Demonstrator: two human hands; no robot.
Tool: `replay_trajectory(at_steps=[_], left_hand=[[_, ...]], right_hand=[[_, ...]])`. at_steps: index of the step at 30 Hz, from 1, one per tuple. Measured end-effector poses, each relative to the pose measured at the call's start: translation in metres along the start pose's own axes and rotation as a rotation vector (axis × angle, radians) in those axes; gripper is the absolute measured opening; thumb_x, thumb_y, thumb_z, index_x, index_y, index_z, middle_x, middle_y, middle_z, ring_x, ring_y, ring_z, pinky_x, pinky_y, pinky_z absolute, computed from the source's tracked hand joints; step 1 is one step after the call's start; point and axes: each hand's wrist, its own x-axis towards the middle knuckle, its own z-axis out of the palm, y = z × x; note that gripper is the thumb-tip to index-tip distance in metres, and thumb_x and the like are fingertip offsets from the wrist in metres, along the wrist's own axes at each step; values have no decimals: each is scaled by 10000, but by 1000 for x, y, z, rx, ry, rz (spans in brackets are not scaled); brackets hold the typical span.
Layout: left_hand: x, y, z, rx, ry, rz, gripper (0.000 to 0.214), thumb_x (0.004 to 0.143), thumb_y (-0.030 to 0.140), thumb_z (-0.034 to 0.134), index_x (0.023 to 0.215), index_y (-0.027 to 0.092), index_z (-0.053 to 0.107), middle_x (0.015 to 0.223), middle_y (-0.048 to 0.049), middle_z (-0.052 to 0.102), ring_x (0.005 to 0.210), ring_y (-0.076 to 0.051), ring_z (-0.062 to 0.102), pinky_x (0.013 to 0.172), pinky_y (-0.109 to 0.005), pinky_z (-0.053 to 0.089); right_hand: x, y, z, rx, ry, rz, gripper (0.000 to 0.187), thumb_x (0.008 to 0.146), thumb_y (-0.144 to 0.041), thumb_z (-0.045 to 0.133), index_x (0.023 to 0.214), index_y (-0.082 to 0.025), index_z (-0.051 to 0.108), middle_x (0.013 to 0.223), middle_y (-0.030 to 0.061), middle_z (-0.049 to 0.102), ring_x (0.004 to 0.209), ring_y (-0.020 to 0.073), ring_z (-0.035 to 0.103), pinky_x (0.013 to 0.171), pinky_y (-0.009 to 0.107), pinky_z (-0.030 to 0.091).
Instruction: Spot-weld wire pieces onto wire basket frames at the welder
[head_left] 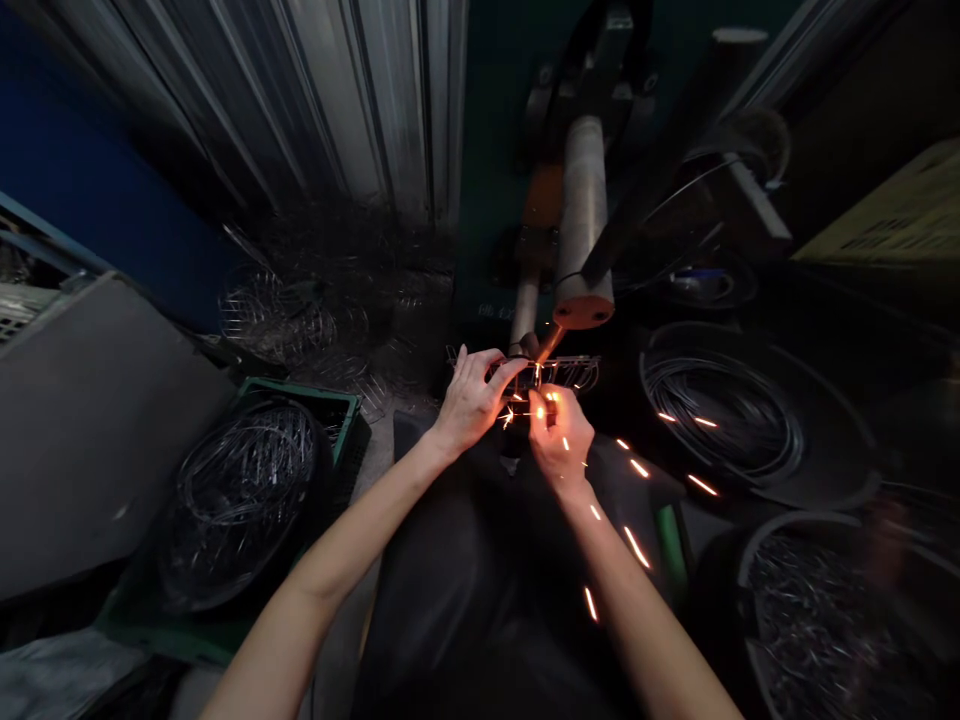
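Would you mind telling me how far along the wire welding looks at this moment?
Done: a heap of finished-looking wire frames lies behind the machine. In hand: left hand and right hand hold a wire frame under the welding electrode, sparks flying. Left: wire coils and a bin of short wire pieces remain.

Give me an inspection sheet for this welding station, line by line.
Surface: no bench top seen; a dark apron covers the lap.
Job's things: wire frame held under the welder electrode; sparks flying.
Clutter: wire coil in a right tub, wire rings in a green crate, small parts bin, finished frames piled behind.
Hands: left hand and right hand both grip the frame.
Cables: nothing seen.
Surroundings: corrugated metal wall, dim light.
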Motion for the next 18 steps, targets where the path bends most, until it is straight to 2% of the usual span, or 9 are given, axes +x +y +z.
replay_trajectory(at_steps=[4, 7, 10, 13, 14, 16, 18], left_hand=[[4, 0, -1, -3, -37, -16, 530, 781, 66, 543, 1272, 238, 440, 1161, -62, 473, 1122, -211, 509, 1095, -558, 309], [1, 4, -4, -17, -62, -38, 584, 738, 19, 530, 1280, 214, 433, 1183, -80, 470, 1157, -225, 489, 1094, -551, 308], [-10, 10, -13, -75, -91, -59, 603, 717, 11, 517, 1284, 190, 415, 1193, -92, 487, 1173, -223, 480, 1101, -538, 301], [-27, 21, -24, -191, -172, -57, 589, 727, 46, 518, 1280, 202, 390, 1211, -83, 509, 1174, -207, 492, 1105, -534, 296], [-31, 27, -26, -229, -215, -56, 587, 735, 62, 519, 1286, 210, 381, 1222, -82, 513, 1175, -205, 496, 1103, -538, 296], [-38, 40, -27, -266, -321, -52, 602, 749, 68, 508, 1311, 226, 362, 1249, -83, 520, 1187, -208, 498, 1100, -560, 286], [-45, 55, -23, -235, -397, -40, 603, 763, 40, 475, 1324, 232, 366, 1311, -98, 499, 1260, -232, 451, 1099, -601, 249]], right_hand=[[1, -5, -2, 33, -6, 11, 279, 923, -377, 418, 927, -162, 596, 853, 74, 654, 761, 168, 616, 723, 312, 504], [-7, -10, -27, 40, 47, 43, 276, 905, -379, 467, 1013, -165, 605, 951, 84, 659, 870, 179, 622, 804, 329, 498], [-30, 4, -84, -57, 86, 164, 349, 852, -421, 544, 1079, -164, 612, 1013, 100, 655, 912, 205, 623, 838, 356, 492], [-68, 50, -158, -287, 142, 413, 438, 792, -514, 540, 1043, -167, 632, 1008, 131, 661, 922, 264, 626, 854, 420, 482], [-83, 69, -181, -385, 143, 524, 443, 756, -549, 531, 976, -181, 643, 954, 136, 669, 887, 287, 632, 811, 440, 492], [-111, 105, -221, -573, 108, 695, 366, 652, -599, 516, 703, -244, 592, 670, 111, 640, 653, 315, 615, 632, 472, 494], [-136, 134, -246, -616, -108, 864, 321, 503, -587, 570, 493, -298, 431, 400, 40, 476, 373, 285, 474, 437, 461, 418]])
